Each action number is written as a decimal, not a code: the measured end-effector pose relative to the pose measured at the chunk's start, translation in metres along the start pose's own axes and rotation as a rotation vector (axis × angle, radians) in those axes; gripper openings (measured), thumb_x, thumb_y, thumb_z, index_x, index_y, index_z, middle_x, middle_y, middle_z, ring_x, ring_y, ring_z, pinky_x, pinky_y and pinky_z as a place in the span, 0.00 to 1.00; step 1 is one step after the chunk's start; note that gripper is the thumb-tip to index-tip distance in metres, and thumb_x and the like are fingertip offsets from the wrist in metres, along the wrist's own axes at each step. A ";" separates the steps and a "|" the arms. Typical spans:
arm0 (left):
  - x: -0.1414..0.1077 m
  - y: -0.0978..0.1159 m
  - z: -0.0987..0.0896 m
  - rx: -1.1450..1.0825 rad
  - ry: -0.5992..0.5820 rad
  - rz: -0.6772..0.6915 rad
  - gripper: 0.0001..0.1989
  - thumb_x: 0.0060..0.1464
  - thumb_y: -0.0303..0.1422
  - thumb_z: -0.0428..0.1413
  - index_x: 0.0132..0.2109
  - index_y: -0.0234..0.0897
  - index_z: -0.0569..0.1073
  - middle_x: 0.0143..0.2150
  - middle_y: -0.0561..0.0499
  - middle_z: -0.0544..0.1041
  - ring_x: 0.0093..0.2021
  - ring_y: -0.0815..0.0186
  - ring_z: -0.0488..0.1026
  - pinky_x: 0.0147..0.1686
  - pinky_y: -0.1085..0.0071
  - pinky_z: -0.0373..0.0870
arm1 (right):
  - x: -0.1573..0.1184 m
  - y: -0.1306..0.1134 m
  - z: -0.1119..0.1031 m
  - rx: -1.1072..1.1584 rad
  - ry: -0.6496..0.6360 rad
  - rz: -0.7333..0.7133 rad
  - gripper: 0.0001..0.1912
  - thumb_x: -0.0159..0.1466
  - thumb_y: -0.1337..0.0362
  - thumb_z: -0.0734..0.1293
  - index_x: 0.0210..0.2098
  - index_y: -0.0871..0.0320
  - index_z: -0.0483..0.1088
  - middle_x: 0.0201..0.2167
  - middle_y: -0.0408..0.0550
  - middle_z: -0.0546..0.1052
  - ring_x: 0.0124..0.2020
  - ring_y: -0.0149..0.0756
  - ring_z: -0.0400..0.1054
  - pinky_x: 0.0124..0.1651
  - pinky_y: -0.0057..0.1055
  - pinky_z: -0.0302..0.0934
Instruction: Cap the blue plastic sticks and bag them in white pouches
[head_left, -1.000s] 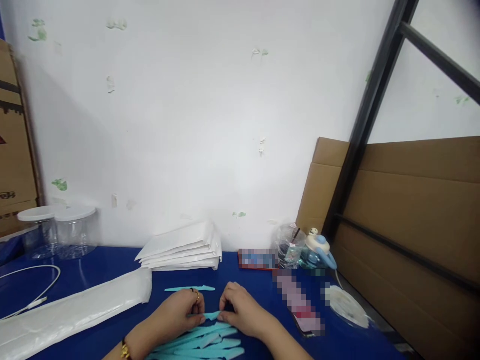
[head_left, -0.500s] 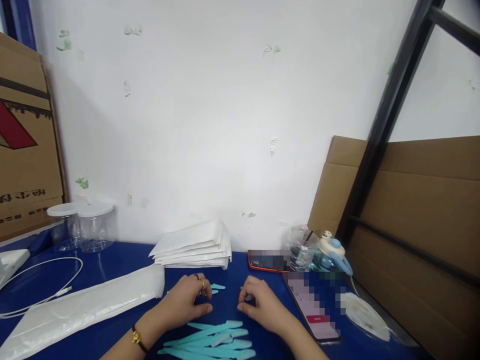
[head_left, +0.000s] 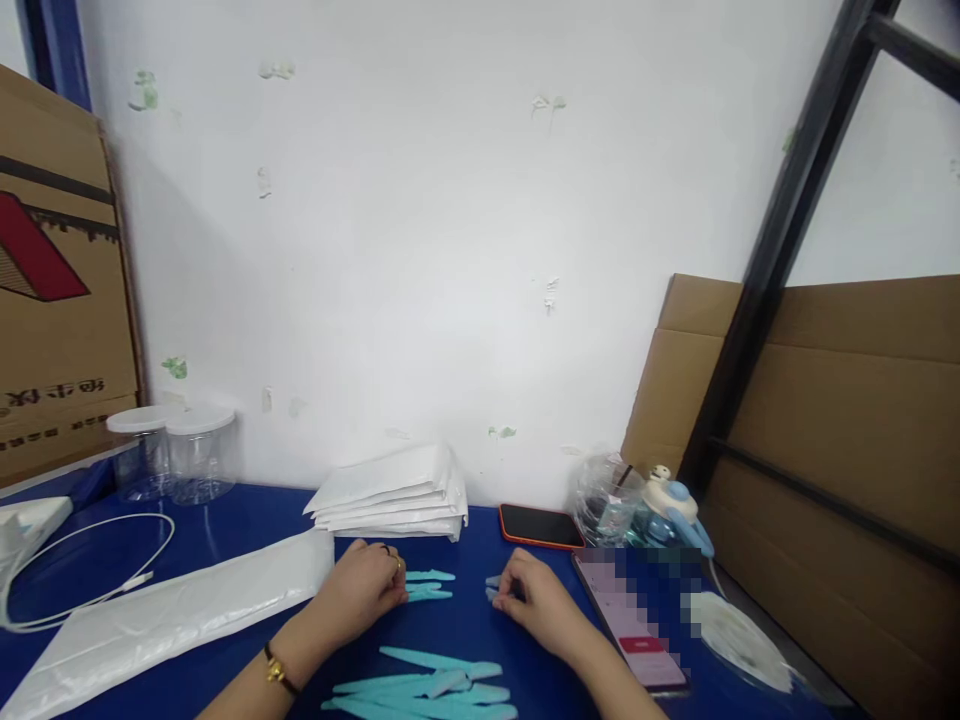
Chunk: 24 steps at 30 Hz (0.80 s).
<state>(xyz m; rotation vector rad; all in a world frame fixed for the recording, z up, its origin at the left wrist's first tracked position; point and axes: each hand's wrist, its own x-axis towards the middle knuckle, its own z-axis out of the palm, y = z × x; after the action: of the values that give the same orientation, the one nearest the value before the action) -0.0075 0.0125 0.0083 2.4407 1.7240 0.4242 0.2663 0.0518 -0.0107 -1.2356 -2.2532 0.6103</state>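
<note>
A loose pile of flat turquoise plastic sticks (head_left: 420,690) lies on the blue table at the bottom centre. Beyond it, a few more turquoise sticks (head_left: 429,590) stick out to the right of my left hand (head_left: 364,590), whose fingers are closed at their near ends; what it grips is partly hidden. My right hand (head_left: 541,605) is curled with thumb and fingertips together, and small greyish translucent pieces (head_left: 492,588) show at its fingertips. A bracelet and a ring are on the left arm and hand.
White padded envelopes (head_left: 394,495) are stacked by the wall, and a long white package (head_left: 187,620) lies at left. Clear jars (head_left: 201,465) and a white cable (head_left: 82,525) are farther left. At right are an orange-edged phone (head_left: 540,526), a larger phone (head_left: 637,640) and a bottle (head_left: 667,510).
My left hand has moved slightly left and its fingers have closed by the sticks. My right hand has shifted right, showing the greyish pieces. The top stick of the near pile lies differently.
</note>
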 end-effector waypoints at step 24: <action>-0.003 -0.015 -0.003 -0.110 -0.109 -0.067 0.04 0.47 0.32 0.53 0.31 0.40 0.73 0.30 0.54 0.75 0.30 0.67 0.67 0.29 0.74 0.56 | -0.004 -0.002 -0.004 -0.061 -0.089 -0.067 0.10 0.60 0.63 0.63 0.24 0.58 0.69 0.27 0.42 0.68 0.29 0.30 0.63 0.32 0.25 0.53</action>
<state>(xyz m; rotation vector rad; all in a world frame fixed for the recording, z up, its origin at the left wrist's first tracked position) -0.0232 0.0148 0.0066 2.2791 1.6854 0.3618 0.2696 0.0483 -0.0074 -1.1775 -2.3932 0.5852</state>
